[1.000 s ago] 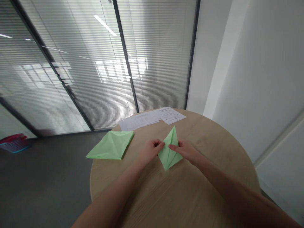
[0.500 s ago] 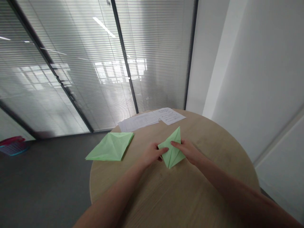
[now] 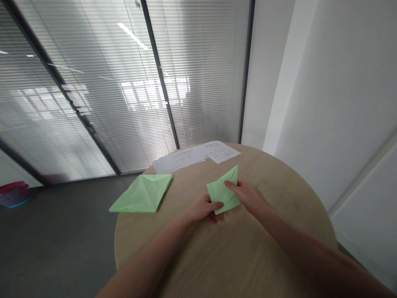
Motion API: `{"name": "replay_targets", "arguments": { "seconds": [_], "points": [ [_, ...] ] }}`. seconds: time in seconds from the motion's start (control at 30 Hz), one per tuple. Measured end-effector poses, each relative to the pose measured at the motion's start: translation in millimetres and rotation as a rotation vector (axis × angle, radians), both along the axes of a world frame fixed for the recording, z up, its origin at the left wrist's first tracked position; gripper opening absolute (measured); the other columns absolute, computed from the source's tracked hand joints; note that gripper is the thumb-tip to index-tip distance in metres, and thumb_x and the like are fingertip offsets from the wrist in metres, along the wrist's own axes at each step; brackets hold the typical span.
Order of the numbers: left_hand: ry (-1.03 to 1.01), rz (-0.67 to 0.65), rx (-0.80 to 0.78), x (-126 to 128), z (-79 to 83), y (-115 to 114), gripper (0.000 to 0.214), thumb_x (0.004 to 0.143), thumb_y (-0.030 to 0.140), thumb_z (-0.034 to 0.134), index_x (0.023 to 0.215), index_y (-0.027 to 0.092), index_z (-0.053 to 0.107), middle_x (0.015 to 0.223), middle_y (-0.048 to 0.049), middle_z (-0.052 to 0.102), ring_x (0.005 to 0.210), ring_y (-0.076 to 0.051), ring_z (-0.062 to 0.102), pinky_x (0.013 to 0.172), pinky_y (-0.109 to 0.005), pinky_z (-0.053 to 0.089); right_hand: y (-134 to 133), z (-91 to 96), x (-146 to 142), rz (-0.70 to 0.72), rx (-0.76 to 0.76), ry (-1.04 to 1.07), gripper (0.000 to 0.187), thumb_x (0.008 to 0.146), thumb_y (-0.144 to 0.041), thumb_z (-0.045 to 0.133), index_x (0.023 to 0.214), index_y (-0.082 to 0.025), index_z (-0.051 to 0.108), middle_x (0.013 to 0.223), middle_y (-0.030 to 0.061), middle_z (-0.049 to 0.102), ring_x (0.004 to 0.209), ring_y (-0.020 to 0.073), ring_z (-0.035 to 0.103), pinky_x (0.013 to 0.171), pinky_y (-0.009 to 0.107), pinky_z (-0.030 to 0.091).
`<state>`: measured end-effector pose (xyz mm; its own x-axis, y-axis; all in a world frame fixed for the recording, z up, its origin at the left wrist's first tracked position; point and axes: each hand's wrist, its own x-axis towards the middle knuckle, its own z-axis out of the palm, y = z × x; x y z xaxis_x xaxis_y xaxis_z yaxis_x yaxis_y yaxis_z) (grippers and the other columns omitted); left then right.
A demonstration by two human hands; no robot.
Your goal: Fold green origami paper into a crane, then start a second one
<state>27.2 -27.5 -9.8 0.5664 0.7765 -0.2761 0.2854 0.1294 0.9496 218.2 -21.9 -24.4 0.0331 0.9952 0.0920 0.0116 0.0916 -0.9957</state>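
A folded sheet of light green paper (image 3: 219,191) is held between my two hands above the table, one corner pointing up and away. My left hand (image 3: 203,208) grips its lower left edge, thumb on top and fingers underneath. On the right side, my right hand (image 3: 243,192) pinches it with the thumb lying across the upper face. Crease lines run over the lower right part of the paper. The fingers beneath it are partly hidden. Another light green paper (image 3: 142,193), larger and creased, lies at the table's left edge and juts past it.
The round wooden table (image 3: 273,178) stands before a blind-covered glass partition (image 3: 204,103) and a white wall (image 3: 341,103). White sheets (image 3: 180,160) and a printed page (image 3: 219,152) lie at its far side. A pink and blue basket (image 3: 15,193) sits on the floor at left.
My left hand has slid down toward the lower corner of the folded paper. The paper has turned slightly, and its left and lower edges show a changed outline. My right hand stays nearly in place.
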Motion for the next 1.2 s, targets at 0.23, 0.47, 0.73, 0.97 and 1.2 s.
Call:
{"name": "replay_targets", "arguments": {
  "seconds": [0.23,0.47,0.73,0.97,1.2],
  "points": [
    [0.017,-0.084,-0.017,-2.2,1.2,-0.6,0.032,0.077,0.044,0.068,0.080,0.012,0.065,0.072,-0.0077,0.070,0.052,-0.013,0.061,0.044,-0.021,0.047,1.4,6.1,6.2,-0.026,-0.065,0.182,0.031,0.075,-0.044,0.071,0.087,-0.016,0.070,0.083,0.0101,0.073,0.066,0.0201,0.064,0.058,0.030,0.050],
    [-0.103,0.189,0.022,-0.9,6.6,2.9,0.025,0.079,0.038,0.067,0.085,0.013,0.065,0.077,-0.0052,0.069,0.053,-0.012,0.059,0.046,-0.023,0.049,-2.4,10.5,2.8,0.129,-0.099,0.164,0.040,0.080,-0.050,0.068,0.109,-0.022,0.064,0.090,0.0071,0.070,0.068,0.0168,0.063,0.050,0.023,0.048],
    [-0.091,0.344,0.149,1.7,10.1,5.0,0.032,0.079,0.044,0.068,0.082,0.012,0.066,0.073,-0.0048,0.063,0.057,-0.013,0.058,0.048,-0.024,0.049,-8.3,4.4,-10.8,0.186,-0.147,0.131,0.039,0.071,-0.052,0.076,0.078,-0.015,0.065,0.077,0.0058,0.066,0.057,0.0125,0.058,0.044,0.023,0.046],
    [-0.189,0.389,0.156,-4.3,14.7,7.0,0.028,0.077,0.039,0.072,0.077,0.012,0.064,0.063,-0.0023,0.061,0.052,-0.011,0.055,0.047,-0.022,0.047,-10.0,7.3,-8.9,0.195,-0.136,0.138,0.038,0.069,-0.050,0.078,0.075,-0.015,0.065,0.068,0.0030,0.063,0.055,0.0118,0.055,0.043,0.023,0.044],
    [-0.246,0.413,0.129,0.8,15.1,2.4,0.025,0.076,0.034,0.074,0.079,0.011,0.065,0.059,-0.0024,0.063,0.048,-0.011,0.057,0.049,-0.024,0.051,-14.8,9.1,-14.3,0.252,-0.105,0.127,0.039,0.070,-0.050,0.077,0.084,-0.015,0.069,0.076,0.0055,0.067,0.060,0.0137,0.058,0.046,0.024,0.047]
  ]
}}
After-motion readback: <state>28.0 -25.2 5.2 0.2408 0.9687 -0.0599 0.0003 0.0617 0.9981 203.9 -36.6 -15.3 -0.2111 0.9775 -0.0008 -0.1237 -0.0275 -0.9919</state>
